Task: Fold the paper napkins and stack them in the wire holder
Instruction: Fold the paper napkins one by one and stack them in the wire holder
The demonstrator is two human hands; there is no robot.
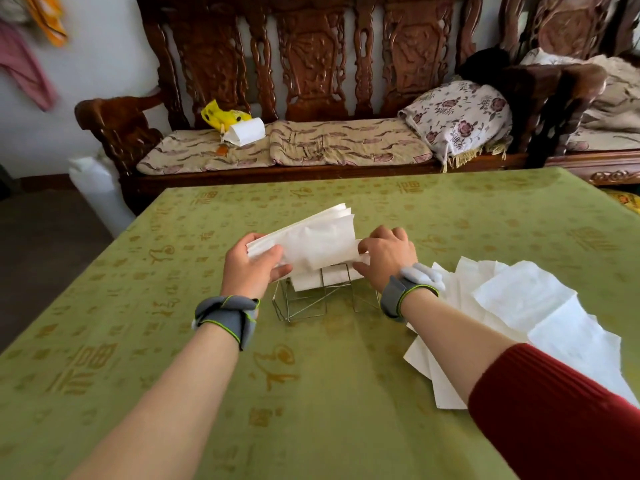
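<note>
Green cloth with gold signs covers the table (311, 393). The left hand (249, 268) grips the left end of a thick stack of folded napkins (311, 240), with its thumb on top. The right hand (388, 258) pinches the right edge. The soft white stack runs left to right between the hands, with its far corner tipped up. Just under it stands the thin wire holder (304, 303). Loose napkins (519, 306) lie flat to the right of the right hand.
</note>
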